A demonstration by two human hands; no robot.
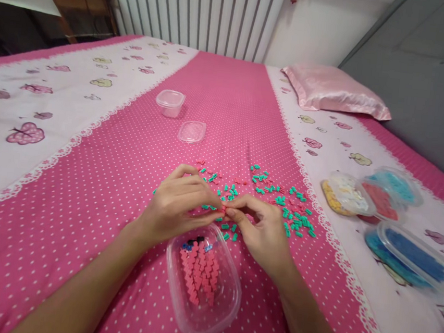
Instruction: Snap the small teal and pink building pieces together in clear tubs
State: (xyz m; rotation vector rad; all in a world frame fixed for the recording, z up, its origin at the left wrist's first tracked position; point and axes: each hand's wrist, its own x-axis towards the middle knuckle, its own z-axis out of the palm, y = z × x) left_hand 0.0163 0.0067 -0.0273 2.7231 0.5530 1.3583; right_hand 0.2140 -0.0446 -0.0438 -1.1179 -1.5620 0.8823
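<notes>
My left hand (pixel 181 199) and my right hand (pixel 261 230) meet fingertip to fingertip, both pinching small red building bricks (pixel 224 209). How the bricks join is too small to make out. Just below my hands sits a clear plastic container (pixel 223 313). Inside it lie several stepped strips of joined red bricks (pixel 199 271), with a few blue and black pieces at its far end. Loose green bricks (pixel 299 221) and red ones lie scattered on the bedspread behind and to the right of my hands.
On the pink dotted bedspread (pixel 229 88) stand a lidded clear tub (pixel 170 104) and a loose lid (pixel 192 131). To the right are tubs of yellow and white (pixel 347 194), red (pixel 381 200), light blue (pixel 395 184) and dark blue pieces (pixel 413 253). A pillow (pixel 335 88) lies farther back.
</notes>
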